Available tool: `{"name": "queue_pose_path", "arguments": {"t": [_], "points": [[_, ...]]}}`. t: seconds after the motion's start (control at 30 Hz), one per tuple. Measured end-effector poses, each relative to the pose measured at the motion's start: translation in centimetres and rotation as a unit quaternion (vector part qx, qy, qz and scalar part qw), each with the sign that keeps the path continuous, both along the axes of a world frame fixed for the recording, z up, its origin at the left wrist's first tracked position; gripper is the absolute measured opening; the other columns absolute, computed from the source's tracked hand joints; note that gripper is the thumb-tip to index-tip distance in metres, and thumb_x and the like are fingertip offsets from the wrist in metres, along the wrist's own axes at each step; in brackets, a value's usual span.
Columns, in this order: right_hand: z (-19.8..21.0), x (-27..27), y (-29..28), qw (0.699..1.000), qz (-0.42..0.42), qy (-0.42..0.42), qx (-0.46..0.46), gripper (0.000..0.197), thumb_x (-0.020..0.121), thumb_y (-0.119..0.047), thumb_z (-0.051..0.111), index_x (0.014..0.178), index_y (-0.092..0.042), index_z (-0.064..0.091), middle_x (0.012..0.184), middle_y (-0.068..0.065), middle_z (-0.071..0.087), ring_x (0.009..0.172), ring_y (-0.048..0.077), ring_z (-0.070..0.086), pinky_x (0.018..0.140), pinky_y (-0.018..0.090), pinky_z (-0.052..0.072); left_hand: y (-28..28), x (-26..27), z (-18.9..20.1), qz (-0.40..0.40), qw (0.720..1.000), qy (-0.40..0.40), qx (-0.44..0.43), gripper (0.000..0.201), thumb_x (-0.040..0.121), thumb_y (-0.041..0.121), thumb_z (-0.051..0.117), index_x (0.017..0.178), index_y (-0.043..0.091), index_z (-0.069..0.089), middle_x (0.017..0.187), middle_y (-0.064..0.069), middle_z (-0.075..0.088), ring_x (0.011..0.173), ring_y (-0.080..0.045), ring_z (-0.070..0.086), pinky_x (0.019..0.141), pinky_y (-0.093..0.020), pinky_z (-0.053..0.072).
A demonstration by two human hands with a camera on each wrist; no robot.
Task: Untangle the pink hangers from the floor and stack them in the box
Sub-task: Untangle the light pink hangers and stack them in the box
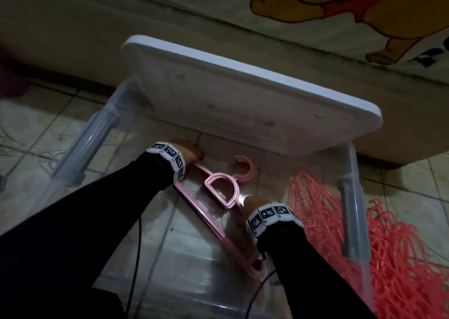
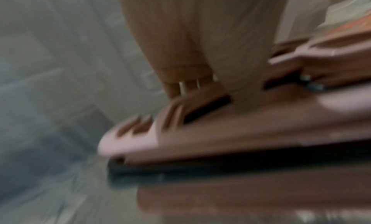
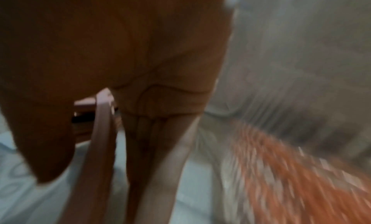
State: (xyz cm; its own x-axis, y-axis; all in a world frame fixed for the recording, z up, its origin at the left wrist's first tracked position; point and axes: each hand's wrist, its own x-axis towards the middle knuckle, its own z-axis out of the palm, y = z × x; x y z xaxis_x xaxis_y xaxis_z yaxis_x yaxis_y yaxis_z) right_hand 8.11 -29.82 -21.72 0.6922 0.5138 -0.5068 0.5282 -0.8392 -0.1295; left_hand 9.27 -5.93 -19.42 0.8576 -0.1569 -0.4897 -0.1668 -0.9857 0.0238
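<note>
A pink hanger [image 1: 251, 171] lies slanted low inside the clear plastic box [image 1: 102, 134], hook toward the far wall. My left hand [image 1: 189, 152] holds its far left end; the blurred left wrist view shows fingers [image 2: 186, 56] coming down onto the notched hanger tip [image 2: 200, 132]. My right hand [image 1: 254, 200] holds the hanger near its middle. In the right wrist view a pink hanger bar [image 3: 98, 145] runs between the thumb and fingers [image 3: 152, 148]. A tangled heap of coral-pink hangers [image 1: 401, 258] lies on the floor to the right of the box.
The box's white lid [image 1: 243, 75] stands tilted open behind the box, over its far side. Beyond it is a bed edge with a cartoon bear sheet [image 1: 340, 2]. Tiled floor [image 1: 36, 124] surrounds the box. A dark cable [image 1: 138, 245] hangs by my left sleeve.
</note>
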Motion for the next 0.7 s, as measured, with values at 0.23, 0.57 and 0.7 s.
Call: {"name": "queue_pose_path", "arguments": {"t": [0.23,0.57,0.7], "points": [[2.7,-0.6,1.0,0.999,-0.013,0.022,-0.048,0.034,0.101,-0.033,0.035,0.102,-0.012,0.062,0.089,0.003,0.066,0.083,0.023,0.064,0.080,0.041,0.054,-2.0,1.1,-1.2,-0.017,0.997,0.070,0.005,0.018,0.091,0.029,0.051,0.098,0.020,0.065,0.112,-0.007,0.063,0.105,-0.027,0.059,0.074,-0.022,0.037],[1.4,0.1,0.5,0.995,-0.067,0.068,-0.017,0.031,0.097,-0.032,0.048,0.111,-0.009,0.063,0.114,0.013,0.064,0.106,0.028,0.061,0.077,0.028,0.044,-1.1,-0.3,-1.4,-0.003,0.999,0.010,0.044,0.031,0.091,0.017,0.052,0.122,0.013,0.055,0.128,-0.012,0.055,0.118,-0.030,0.053,0.095,-0.034,0.042],[0.1,0.7,1.4,0.990,-0.105,0.091,-0.023,0.025,0.093,-0.020,0.051,0.111,-0.008,0.065,0.114,0.013,0.065,0.104,0.027,0.063,0.083,0.030,0.047,-1.3,-0.5,-1.6,0.001,0.998,0.002,0.064,0.032,0.091,0.016,0.051,0.123,0.012,0.054,0.128,-0.013,0.055,0.118,-0.032,0.053,0.094,-0.037,0.045]]}}
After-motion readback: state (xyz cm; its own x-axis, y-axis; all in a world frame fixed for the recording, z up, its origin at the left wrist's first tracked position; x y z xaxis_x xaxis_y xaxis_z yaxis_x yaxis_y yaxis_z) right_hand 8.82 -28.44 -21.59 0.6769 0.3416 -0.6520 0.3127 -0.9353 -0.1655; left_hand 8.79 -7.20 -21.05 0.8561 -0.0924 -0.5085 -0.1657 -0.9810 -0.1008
